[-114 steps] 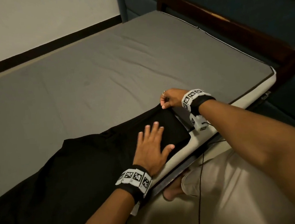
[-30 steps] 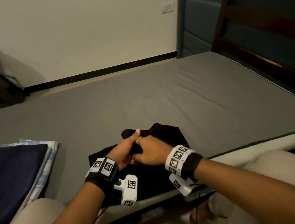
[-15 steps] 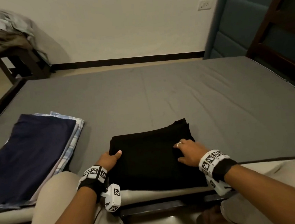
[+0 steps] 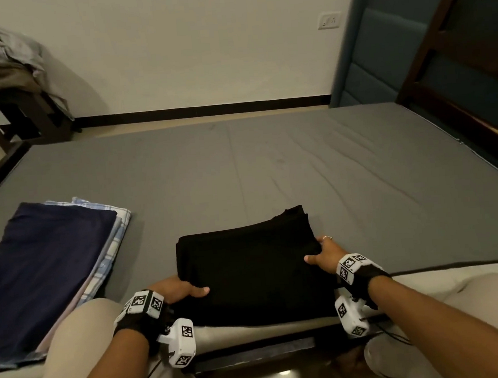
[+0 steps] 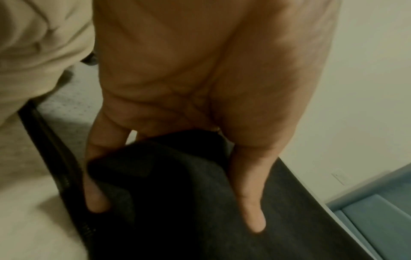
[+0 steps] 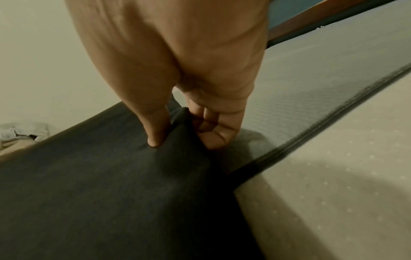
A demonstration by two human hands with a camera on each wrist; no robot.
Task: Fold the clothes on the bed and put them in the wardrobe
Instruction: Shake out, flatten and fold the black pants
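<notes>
A folded black garment (image 4: 254, 266) lies near the front edge of the grey bed (image 4: 269, 163). My left hand (image 4: 178, 290) grips its left edge, thumb on top and fingers underneath; the left wrist view shows the black garment (image 5: 177, 193) between thumb and fingers of my left hand (image 5: 173, 202). My right hand (image 4: 321, 251) grips the right edge. In the right wrist view the thumb presses the top of the black garment (image 6: 111, 184) while the curled fingers of my right hand (image 6: 182, 140) tuck under its edge.
A stack of folded clothes (image 4: 48, 264), navy on top of checked ones, sits at the bed's front left. Crumpled clothes (image 4: 0, 68) lie on a dark wooden stool (image 4: 24, 117) at the back left. A wooden bed frame (image 4: 446, 63) runs along the right. My knees are below the bed edge.
The garment went from long and spread out to a compact folded rectangle. Both hands moved from its middle to its left and right edges and now grip them.
</notes>
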